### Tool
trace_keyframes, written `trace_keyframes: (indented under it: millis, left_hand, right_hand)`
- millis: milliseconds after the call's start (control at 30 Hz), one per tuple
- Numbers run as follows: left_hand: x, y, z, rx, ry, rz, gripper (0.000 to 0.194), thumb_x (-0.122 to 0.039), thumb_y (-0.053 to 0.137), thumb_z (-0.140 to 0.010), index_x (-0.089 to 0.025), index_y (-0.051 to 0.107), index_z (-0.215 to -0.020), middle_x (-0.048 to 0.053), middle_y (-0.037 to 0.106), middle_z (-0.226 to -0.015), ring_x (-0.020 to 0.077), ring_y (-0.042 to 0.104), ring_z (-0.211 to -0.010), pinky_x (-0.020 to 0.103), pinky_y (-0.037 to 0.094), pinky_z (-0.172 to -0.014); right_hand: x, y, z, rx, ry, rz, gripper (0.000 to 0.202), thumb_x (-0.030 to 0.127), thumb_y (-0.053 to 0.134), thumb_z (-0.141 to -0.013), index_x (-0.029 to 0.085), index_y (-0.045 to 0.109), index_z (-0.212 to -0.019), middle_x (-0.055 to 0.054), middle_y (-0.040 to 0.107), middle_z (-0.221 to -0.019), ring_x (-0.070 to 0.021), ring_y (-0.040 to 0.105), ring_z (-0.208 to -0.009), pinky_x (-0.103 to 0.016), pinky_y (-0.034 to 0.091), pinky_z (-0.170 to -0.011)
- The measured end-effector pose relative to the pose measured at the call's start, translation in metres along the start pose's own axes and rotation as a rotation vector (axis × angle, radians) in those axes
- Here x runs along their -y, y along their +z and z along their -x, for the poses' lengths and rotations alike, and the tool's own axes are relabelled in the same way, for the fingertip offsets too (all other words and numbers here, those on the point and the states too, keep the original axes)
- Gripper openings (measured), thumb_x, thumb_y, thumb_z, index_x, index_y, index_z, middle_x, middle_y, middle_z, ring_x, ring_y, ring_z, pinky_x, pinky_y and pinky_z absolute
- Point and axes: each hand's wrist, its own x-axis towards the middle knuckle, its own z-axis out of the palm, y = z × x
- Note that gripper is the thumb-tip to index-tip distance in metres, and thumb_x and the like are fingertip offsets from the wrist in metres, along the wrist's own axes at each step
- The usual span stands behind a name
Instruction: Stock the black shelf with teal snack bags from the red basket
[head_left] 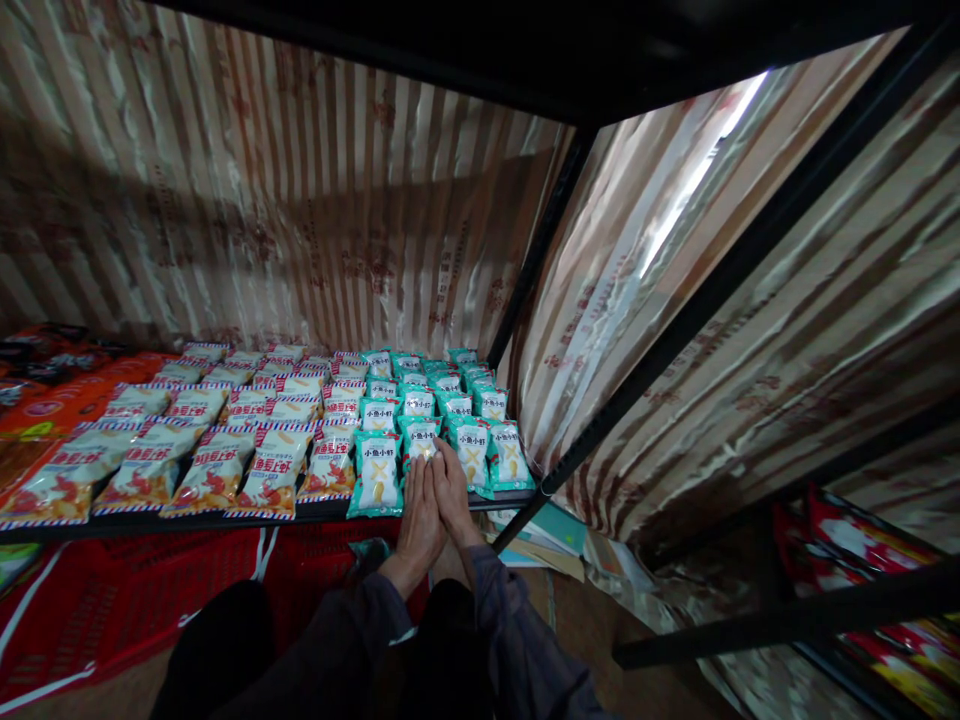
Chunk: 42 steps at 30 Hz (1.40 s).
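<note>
Side by side, my left hand [421,522] and my right hand [452,490] reach to the front row of teal-and-white snack bags. Their fingers are stretched out, laid over the lower part of one teal snack bag [420,440]. The hands hide most of that bag's front. To the left stands another teal bag [377,470], and to the right are two more, the nearer one a teal bag [472,455]. Several similar bags stand in rows behind. White snack bags with red print [330,460] fill the shelf further left.
Black shelf posts [652,370] slant past on the right. Below the shelf edge [315,512] are red baskets [150,590]. Papers or flattened cartons [551,530] lie on the floor. Orange packs [67,400] sit at far left; a striped curtain [300,200] hangs behind.
</note>
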Motion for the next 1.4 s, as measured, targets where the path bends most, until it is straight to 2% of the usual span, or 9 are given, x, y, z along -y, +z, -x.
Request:
trace_keyframes:
  millis: [200, 300, 400, 567, 733, 967, 1100, 1267, 1400]
  left_hand:
    - [0.007, 0.005, -0.014, -0.047, 0.034, -0.034, 0.062, -0.012, 0.038, -0.084, -0.008, 0.021, -0.144, 0.023, 0.028, -0.148, 0.0289, 0.015, -0.141, 0.051, 0.028, -0.111]
    - [0.011, 0.008, -0.017, -0.062, 0.038, -0.028, 0.063, -0.013, 0.039, -0.085, -0.011, 0.019, -0.145, 0.022, 0.025, -0.149, 0.0296, 0.014, -0.141, 0.053, 0.027, -0.111]
    - [0.012, 0.009, -0.018, -0.055, 0.023, -0.018, 0.064, -0.014, 0.04, -0.086, -0.012, 0.016, -0.146, 0.022, 0.021, -0.151, 0.0298, 0.012, -0.141, 0.053, 0.027, -0.111]
    - [0.007, 0.005, -0.021, -0.029, -0.018, -0.046, 0.069, -0.019, 0.046, -0.085, -0.014, 0.015, -0.146, 0.02, 0.017, -0.152, 0.0315, 0.007, -0.141, 0.053, 0.026, -0.11]
    - [0.003, 0.004, -0.026, -0.011, -0.057, -0.108, 0.067, -0.019, 0.044, -0.085, -0.012, 0.017, -0.146, 0.02, 0.017, -0.152, 0.0319, 0.004, -0.141, 0.053, 0.024, -0.111]
    - [0.001, 0.003, -0.027, 0.027, -0.057, -0.167, 0.068, -0.019, 0.045, -0.084, -0.007, 0.019, -0.146, 0.021, 0.02, -0.151, 0.032, 0.005, -0.141, 0.052, 0.023, -0.112]
    - [-0.002, 0.002, -0.026, 0.028, -0.068, -0.184, 0.067, -0.02, 0.046, -0.084, -0.007, 0.021, -0.145, 0.021, 0.02, -0.151, 0.0329, 0.005, -0.141, 0.052, 0.023, -0.111]
    - [-0.002, 0.001, -0.023, 0.003, -0.034, -0.173, 0.061, -0.021, 0.045, -0.085, -0.007, 0.028, -0.142, 0.023, 0.019, -0.151, 0.034, 0.004, -0.141, 0.055, 0.023, -0.11]
    - [-0.005, -0.006, -0.022, -0.031, 0.004, -0.144, 0.058, -0.01, 0.041, -0.083, -0.008, 0.03, -0.141, 0.021, 0.018, -0.152, 0.0299, 0.001, -0.142, 0.055, 0.021, -0.111]
  right_hand:
    - [-0.001, 0.002, -0.016, 0.032, -0.033, -0.007, 0.051, 0.045, 0.036, -0.09, 0.013, 0.054, -0.126, -0.015, 0.056, -0.129, -0.0233, 0.051, -0.12, -0.043, 0.037, -0.105]
    - [-0.005, 0.005, -0.02, 0.036, -0.069, -0.002, 0.053, 0.047, 0.035, -0.091, 0.013, 0.053, -0.127, -0.015, 0.051, -0.135, -0.0239, 0.045, -0.126, -0.045, 0.033, -0.108]
    - [-0.007, 0.005, -0.021, 0.066, -0.135, 0.008, 0.052, 0.047, 0.034, -0.092, 0.015, 0.054, -0.128, -0.013, 0.047, -0.14, -0.0231, 0.039, -0.132, -0.044, 0.03, -0.11]
    - [-0.002, 0.002, -0.024, 0.12, -0.158, 0.078, 0.054, 0.046, 0.028, -0.094, 0.015, 0.05, -0.132, -0.012, 0.04, -0.145, -0.0225, 0.033, -0.136, -0.043, 0.03, -0.111]
    - [0.0, 0.004, -0.031, 0.137, -0.2, 0.152, 0.051, 0.042, 0.028, -0.095, 0.015, 0.047, -0.134, -0.011, 0.036, -0.147, -0.0224, 0.031, -0.137, -0.044, 0.03, -0.112]
    - [-0.012, 0.009, -0.035, 0.164, -0.166, 0.182, 0.053, 0.041, 0.029, -0.095, 0.01, 0.045, -0.135, -0.014, 0.035, -0.147, -0.0227, 0.031, -0.137, -0.046, 0.027, -0.113]
    - [-0.009, 0.006, -0.035, 0.198, -0.169, 0.217, 0.055, 0.041, 0.027, -0.095, 0.008, 0.042, -0.136, -0.015, 0.032, -0.148, -0.0232, 0.028, -0.138, -0.047, 0.026, -0.113]
    - [0.004, -0.005, -0.024, 0.145, -0.248, 0.259, 0.051, 0.037, 0.027, -0.095, 0.01, 0.043, -0.135, -0.014, 0.033, -0.148, -0.0221, 0.026, -0.139, -0.046, 0.028, -0.113]
    - [0.0, -0.027, -0.012, -0.026, -0.318, 0.348, 0.047, 0.032, 0.028, -0.095, 0.015, 0.04, -0.138, -0.011, 0.027, -0.151, -0.0214, 0.02, -0.141, -0.049, 0.025, -0.113]
